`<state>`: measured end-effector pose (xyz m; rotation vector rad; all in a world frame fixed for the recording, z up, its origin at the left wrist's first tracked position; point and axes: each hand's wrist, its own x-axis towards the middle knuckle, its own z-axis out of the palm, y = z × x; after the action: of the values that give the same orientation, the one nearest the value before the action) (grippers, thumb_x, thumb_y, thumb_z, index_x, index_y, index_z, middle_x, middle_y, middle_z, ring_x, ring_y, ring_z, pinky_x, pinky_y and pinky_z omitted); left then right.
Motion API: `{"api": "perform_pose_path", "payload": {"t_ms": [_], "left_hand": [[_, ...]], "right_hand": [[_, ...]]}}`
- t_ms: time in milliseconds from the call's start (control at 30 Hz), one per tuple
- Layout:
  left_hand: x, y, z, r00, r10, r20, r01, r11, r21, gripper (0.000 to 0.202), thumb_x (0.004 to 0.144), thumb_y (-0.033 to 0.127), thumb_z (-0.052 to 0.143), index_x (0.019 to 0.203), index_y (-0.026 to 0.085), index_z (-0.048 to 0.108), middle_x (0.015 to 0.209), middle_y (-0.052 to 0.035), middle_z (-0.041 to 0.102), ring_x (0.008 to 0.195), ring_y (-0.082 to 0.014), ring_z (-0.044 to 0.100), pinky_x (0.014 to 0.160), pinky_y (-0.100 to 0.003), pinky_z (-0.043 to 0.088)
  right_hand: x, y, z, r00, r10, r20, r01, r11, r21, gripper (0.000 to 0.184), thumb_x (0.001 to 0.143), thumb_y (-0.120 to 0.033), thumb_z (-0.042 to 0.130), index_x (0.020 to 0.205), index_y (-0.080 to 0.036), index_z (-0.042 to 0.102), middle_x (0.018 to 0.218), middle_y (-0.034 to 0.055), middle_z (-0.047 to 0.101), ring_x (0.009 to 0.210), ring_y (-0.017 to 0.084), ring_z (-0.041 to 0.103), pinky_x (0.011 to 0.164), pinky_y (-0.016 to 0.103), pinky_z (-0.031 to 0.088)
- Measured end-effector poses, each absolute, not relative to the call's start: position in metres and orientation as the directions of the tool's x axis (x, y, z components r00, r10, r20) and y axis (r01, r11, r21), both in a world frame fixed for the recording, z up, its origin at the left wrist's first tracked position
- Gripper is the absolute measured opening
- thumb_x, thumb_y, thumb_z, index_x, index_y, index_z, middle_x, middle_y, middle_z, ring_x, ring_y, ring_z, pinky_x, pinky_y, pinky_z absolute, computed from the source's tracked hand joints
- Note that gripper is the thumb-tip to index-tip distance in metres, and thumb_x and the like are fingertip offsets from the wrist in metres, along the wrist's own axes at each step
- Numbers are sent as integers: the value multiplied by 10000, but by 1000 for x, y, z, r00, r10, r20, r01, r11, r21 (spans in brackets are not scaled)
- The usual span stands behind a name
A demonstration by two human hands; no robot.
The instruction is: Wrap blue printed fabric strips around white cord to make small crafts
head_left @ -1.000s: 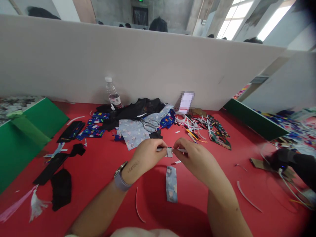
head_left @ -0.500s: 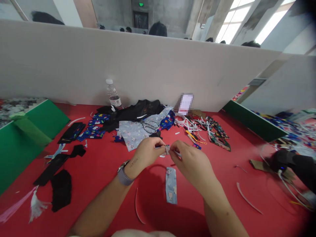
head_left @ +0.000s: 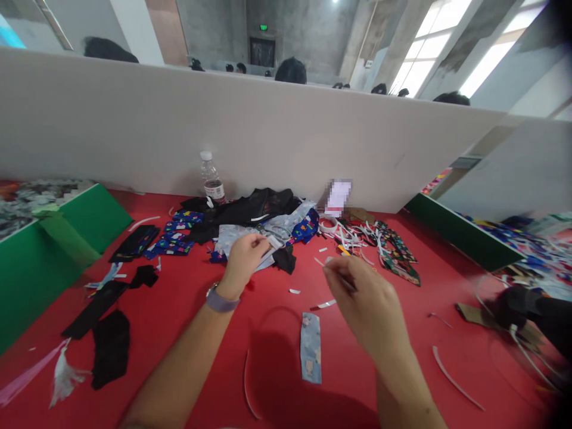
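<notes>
My left hand (head_left: 243, 259) is closed in a pinch on a small pale scrap of fabric (head_left: 274, 242), held over the heap of cloth beside the scissors (head_left: 280, 231). Apart from it, my right hand (head_left: 364, 289) is closed, and the thin tip of a white strip (head_left: 319, 261) sticks out from its fingertips. A light blue patterned fabric piece (head_left: 311, 351) lies flat on the red table (head_left: 277, 333) below the hands. Close to my right hand, a short white strip (head_left: 327, 304) lies on the table.
Black, light blue and dark blue cloth (head_left: 254, 205) is heaped at the back, with a bottle (head_left: 213, 182) behind. A phone (head_left: 338, 198) leans on the partition (head_left: 268, 137). Tangled white strips (head_left: 351, 232) lie at right. Green-walled bins (head_left: 469, 235) flank the table. Black cloth pieces (head_left: 111, 348) lie left.
My hands have moved apart; the left one went up and left toward the cloth heap with the pale scrap. A short white strip now shows on the table near my right hand.
</notes>
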<state>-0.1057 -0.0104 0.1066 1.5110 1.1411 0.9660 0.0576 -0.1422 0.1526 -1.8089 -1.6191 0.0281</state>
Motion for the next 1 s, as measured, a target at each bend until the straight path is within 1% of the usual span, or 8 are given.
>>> {"api": "perform_pose_path", "payload": {"t_ms": [100, 233, 333, 400, 600, 767, 900, 1000], "left_hand": [[-114, -4, 109, 244, 969, -25, 89, 3, 996, 178, 754, 334, 544, 769, 163, 590, 636, 9, 628, 561, -123, 577, 509, -209, 409], [-111, -14, 117, 309, 945, -109, -29, 124, 992, 201, 743, 341, 566, 838, 165, 566, 689, -24, 684, 591, -155, 651, 523, -238, 487], [-108, -23, 123, 335, 930, -151, -75, 186, 980, 146, 737, 289, 577, 807, 170, 530, 700, -33, 701, 603, -163, 678, 556, -257, 522], [-107, -28, 126, 351, 920, -175, -96, 221, 971, 99, 744, 251, 557, 777, 176, 502, 700, -35, 708, 607, -165, 690, 582, -265, 536], [-109, -41, 127, 409, 885, -222, -201, 325, 924, 65, 761, 233, 517, 746, 180, 483, 687, -40, 714, 657, -186, 713, 581, -242, 527], [-110, -48, 116, 426, 872, -242, -277, 380, 882, 70, 769, 228, 516, 750, 183, 466, 660, -27, 708, 646, -184, 712, 657, -279, 539], [-109, -50, 108, 427, 874, -233, -338, 394, 855, 81, 791, 236, 522, 791, 196, 451, 728, -39, 721, 710, -194, 713, 673, -310, 541], [-107, -54, 105, 389, 902, -185, -356, 332, 873, 113, 820, 280, 534, 827, 199, 456, 822, -57, 729, 783, -192, 706, 715, -322, 535]], "right_hand": [[71, -140, 154, 258, 875, 411, 847, 0, -531, 94, 886, -285, 490, 860, -227, 559, 772, -3, 637, 652, 124, 585, 580, 205, 393], [84, -118, 141, 179, 920, 349, 867, 20, -498, 73, 875, -248, 491, 898, -214, 552, 819, 26, 661, 738, 159, 614, 634, 233, 413], [90, -103, 125, 91, 953, 290, 870, 66, -489, 222, 876, -209, 465, 1091, -200, 517, 785, 26, 660, 715, 176, 617, 635, 255, 420], [94, -97, 113, 39, 958, 285, 875, 105, -473, 271, 877, -187, 450, 1143, -195, 500, 822, 36, 664, 762, 183, 622, 686, 271, 432], [108, -96, 68, -26, 966, 259, 898, 137, -419, 233, 854, -121, 439, 1037, -165, 576, 977, 104, 658, 955, 204, 591, 814, 317, 428], [113, -101, 35, 25, 972, 232, 889, 85, -450, 257, 792, -59, 446, 993, -141, 583, 923, 107, 653, 873, 194, 593, 799, 320, 433], [109, -102, 34, 56, 971, 232, 860, 71, -506, 126, 792, -141, 513, 871, -153, 611, 894, 104, 647, 887, 218, 574, 824, 354, 420], [97, -104, 52, 106, 962, 253, 812, 63, -581, 157, 856, -238, 475, 868, -159, 609, 968, 118, 631, 922, 213, 568, 848, 364, 418]]}}
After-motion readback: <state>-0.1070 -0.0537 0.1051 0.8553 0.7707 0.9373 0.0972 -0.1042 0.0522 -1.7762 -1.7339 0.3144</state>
